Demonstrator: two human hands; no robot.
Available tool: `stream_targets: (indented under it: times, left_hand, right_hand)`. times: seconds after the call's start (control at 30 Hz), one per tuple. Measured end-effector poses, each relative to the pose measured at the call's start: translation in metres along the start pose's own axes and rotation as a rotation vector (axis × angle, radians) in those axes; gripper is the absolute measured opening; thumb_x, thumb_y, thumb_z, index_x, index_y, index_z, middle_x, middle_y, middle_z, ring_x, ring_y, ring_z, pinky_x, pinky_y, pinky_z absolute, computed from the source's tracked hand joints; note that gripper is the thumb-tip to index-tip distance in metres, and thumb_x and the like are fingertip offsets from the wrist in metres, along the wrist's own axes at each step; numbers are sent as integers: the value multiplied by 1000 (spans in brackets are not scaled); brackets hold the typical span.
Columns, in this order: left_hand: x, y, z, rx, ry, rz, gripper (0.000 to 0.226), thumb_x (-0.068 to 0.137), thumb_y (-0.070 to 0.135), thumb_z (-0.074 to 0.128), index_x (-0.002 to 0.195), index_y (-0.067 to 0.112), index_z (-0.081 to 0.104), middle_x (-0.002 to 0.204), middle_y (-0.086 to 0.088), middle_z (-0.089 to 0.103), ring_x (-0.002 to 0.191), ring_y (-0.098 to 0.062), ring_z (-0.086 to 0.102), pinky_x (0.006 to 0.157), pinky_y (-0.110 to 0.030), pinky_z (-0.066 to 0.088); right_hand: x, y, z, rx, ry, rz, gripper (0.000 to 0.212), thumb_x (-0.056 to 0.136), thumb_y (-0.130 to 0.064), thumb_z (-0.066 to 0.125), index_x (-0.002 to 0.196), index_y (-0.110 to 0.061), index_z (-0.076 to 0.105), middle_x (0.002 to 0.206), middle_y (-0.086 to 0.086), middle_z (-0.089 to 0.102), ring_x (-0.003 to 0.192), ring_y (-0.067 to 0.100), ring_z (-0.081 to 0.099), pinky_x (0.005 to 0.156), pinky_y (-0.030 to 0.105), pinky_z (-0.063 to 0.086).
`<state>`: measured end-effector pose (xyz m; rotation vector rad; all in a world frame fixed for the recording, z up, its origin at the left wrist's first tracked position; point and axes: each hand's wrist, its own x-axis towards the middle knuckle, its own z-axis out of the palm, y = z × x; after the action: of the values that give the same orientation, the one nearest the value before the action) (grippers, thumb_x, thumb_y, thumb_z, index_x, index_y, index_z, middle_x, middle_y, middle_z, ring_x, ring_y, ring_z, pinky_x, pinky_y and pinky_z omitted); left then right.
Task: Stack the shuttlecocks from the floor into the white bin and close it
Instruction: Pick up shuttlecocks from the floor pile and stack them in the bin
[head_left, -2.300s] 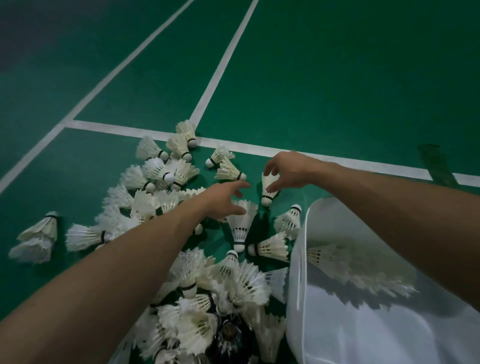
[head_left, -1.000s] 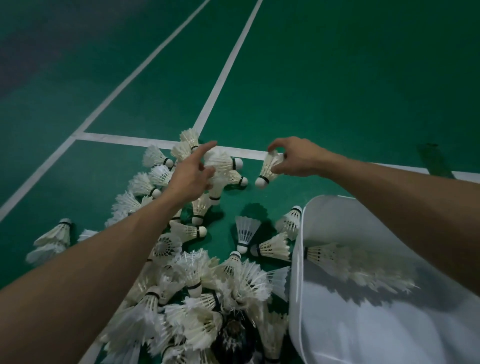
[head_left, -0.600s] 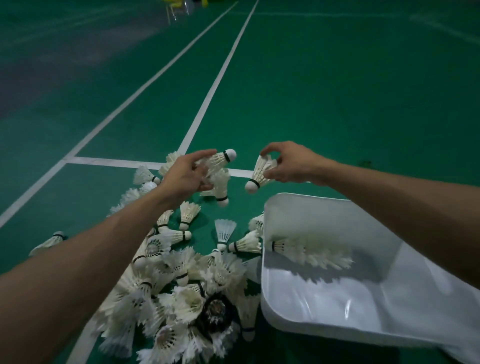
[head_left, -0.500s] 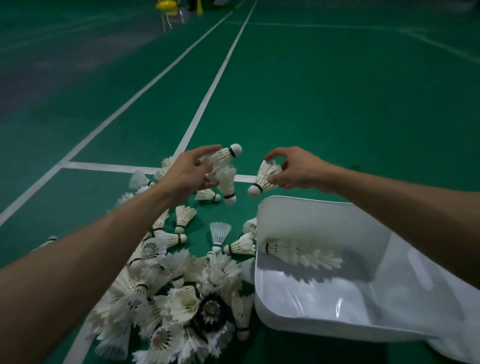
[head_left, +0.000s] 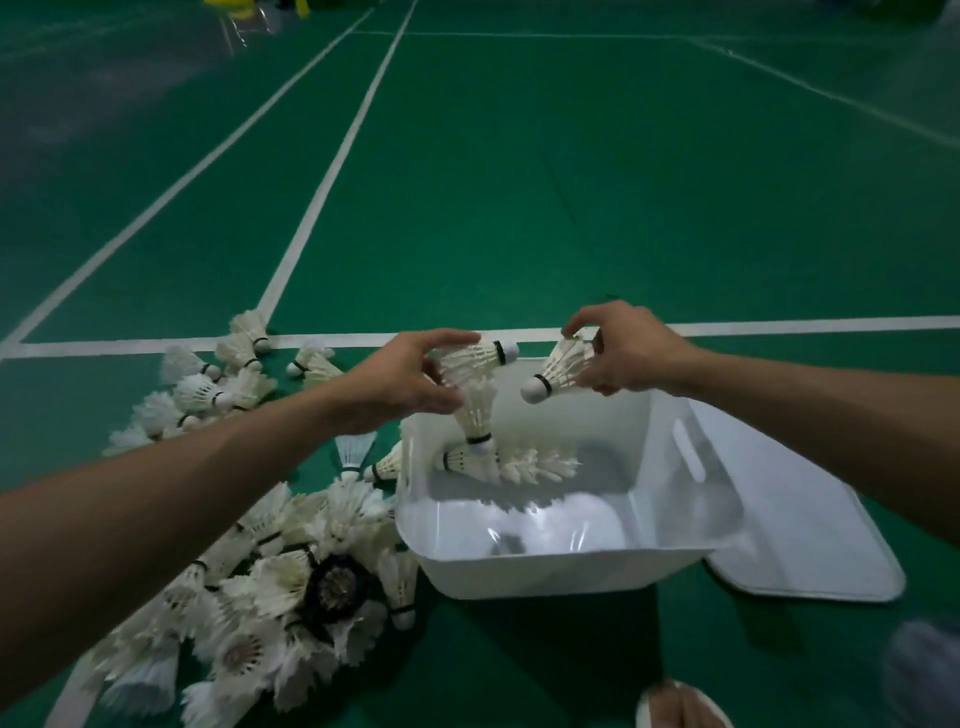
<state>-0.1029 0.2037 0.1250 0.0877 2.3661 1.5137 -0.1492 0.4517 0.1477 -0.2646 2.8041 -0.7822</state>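
Shuttlecocks (head_left: 558, 366), black-banded, in both hands (head_left: 395, 387) (head_left: 631, 353)

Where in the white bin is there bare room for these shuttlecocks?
In the white bin, the floor is bare between the stacked row and the near wall, and right of the row. Crowded: the far left corner, where the row lies below the shuttlecocks in the left hand.

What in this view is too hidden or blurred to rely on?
Head view:
- How many shuttlecocks the left hand grips; its palm hides the skirts.
- Count in the nested row inside the white bin: feathers overlap.
- The floor pile: left forearm and bottom edge cut it.
- The dark object in the pile: blurred.
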Motion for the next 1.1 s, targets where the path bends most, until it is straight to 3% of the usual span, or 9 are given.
stream_targets:
  times: [0.07,0.2,0.37,0.5,0.63,0.7,0.8,0.87,1.1]
  left_hand:
    - [9,-1,12,60,-136,-61,72,78,-11,68,135,29,51,98,-20,61,78,-25,60,80,-35,58]
    - [31,-3,36,211,-325,-188,71,78,-12,65,136,27,50,111,-20,61,101,-36,62,86,-43,56]
    - [61,-12,60,249,-542,-362,68,80,-17,59,134,23,51,108,-13,58,94,-27,61,87,-40,56]
    - [86,-21,81,275,-694,-464,67,80,-22,54,133,19,53,107,-7,58,98,-26,60,81,-36,58]
    - [103,-36,101,349,-759,-470,69,80,-23,51,134,20,52,106,-7,56,101,-30,59,82,-37,58]
    - [110,-43,109,339,-789,-476,71,80,-23,51,134,22,51,109,-10,55,99,-29,60,77,-35,59]
    - [114,-44,114,292,-796,-485,80,81,-23,50,140,30,43,104,-4,55,91,-23,60,70,-30,59]
    - [117,-45,114,275,-795,-486,88,81,-23,49,143,38,36,104,-1,54,90,-22,59,67,-29,59]
    - [115,-43,101,257,-831,-524,92,82,-22,49,145,42,30,112,-6,57,100,-29,60,83,-40,56]
  right_hand:
    - [-4,17,1,-55,-26,23,51,75,1,75,122,-13,60,76,8,61,43,14,59,36,20,42]
    - [-2,53,8,-95,-66,99,53,75,-3,78,124,-11,60,94,10,59,42,9,58,36,17,42]
    - [8,75,30,-182,-145,88,51,79,-3,75,127,-6,57,121,13,56,52,12,61,37,18,46]
    - [19,81,47,-339,-248,126,33,79,0,70,112,2,65,100,16,69,58,16,65,59,33,60]
    - [24,89,56,-422,-298,174,4,81,1,65,85,0,64,73,11,66,47,14,57,44,26,51]
    - [28,94,60,-428,-310,200,13,82,0,64,73,-4,56,65,7,59,47,15,57,38,24,44]
    - [30,98,60,-451,-314,199,6,79,0,68,82,-2,62,63,5,58,47,14,56,37,23,40]
    - [34,99,62,-472,-312,196,17,76,1,71,92,0,67,70,8,62,52,15,56,39,24,41]
    - [45,108,77,-481,-300,172,52,68,8,75,118,-1,62,109,17,67,90,29,63,73,38,58]
